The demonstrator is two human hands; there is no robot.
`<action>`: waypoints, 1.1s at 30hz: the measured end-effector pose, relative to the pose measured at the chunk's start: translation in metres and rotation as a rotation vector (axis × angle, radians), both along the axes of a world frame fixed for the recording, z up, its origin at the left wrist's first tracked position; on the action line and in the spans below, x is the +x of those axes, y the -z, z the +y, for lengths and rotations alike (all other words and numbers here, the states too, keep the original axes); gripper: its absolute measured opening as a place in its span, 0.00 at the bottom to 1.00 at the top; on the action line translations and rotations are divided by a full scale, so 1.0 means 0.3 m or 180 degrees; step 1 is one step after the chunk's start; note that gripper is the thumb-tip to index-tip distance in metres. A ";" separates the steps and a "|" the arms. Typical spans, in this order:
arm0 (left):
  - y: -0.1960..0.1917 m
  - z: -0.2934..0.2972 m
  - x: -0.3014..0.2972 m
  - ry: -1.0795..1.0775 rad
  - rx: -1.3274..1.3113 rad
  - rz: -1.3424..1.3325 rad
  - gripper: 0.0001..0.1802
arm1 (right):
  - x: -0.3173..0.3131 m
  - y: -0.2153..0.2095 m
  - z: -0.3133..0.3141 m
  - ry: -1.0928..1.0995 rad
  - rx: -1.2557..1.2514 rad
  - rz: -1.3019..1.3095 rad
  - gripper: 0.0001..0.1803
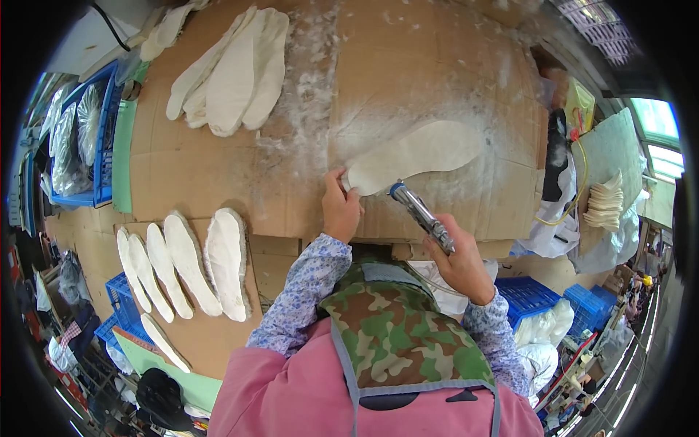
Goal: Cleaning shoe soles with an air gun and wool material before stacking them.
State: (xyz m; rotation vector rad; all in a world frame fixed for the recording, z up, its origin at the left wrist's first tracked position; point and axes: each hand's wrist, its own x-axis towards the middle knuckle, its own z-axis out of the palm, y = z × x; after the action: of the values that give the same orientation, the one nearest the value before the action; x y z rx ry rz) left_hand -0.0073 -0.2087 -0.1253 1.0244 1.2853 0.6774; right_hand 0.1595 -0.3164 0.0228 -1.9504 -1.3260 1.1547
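Note:
A cream insole lies slantwise on the cardboard-covered table, its narrower end toward me. My left hand grips that end between thumb and fingers. In my right hand is a silver hand tool with a blue-rimmed head; my fingers wrap its near end. The head points up and left, close to the insole's near edge; whether it touches I cannot tell. Pale fluff is scattered over the cardboard around the insole.
Stacked insoles lie far left; several fleecy ones rest in a row on a lower board at left. Blue crates stand beyond the left edge, another blue crate near my right elbow. A yellow hose hangs at right.

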 end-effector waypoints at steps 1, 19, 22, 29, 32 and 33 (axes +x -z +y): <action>0.003 -0.001 -0.001 0.0021 -0.0003 -0.0002 0.22 | 0.006 -0.004 0.001 0.0054 -0.0035 -0.0076 0.16; -0.002 -0.018 -0.001 0.0150 0.0126 -0.0141 0.23 | 0.163 0.019 -0.003 0.0713 0.0341 -0.0410 0.12; 0.007 -0.022 -0.002 0.0110 0.0158 -0.0172 0.23 | 0.198 0.019 0.000 0.0802 0.0407 -0.0530 0.10; 0.008 -0.023 -0.003 0.0053 0.0122 -0.0273 0.23 | 0.273 0.035 -0.003 0.0957 0.0599 -0.0837 0.09; 0.006 -0.023 -0.002 0.0085 0.0114 -0.0277 0.23 | 0.298 0.040 -0.005 0.1009 0.0595 -0.0964 0.09; 0.004 -0.023 -0.002 0.0079 0.0123 -0.0274 0.23 | 0.303 0.041 -0.006 0.1020 0.0595 -0.0975 0.09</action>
State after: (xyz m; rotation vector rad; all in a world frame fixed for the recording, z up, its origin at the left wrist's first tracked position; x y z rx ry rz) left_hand -0.0079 -0.2156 -0.1265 1.0302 1.1871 0.7221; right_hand 0.2504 -0.3182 0.0105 -2.1578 -1.1589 0.5774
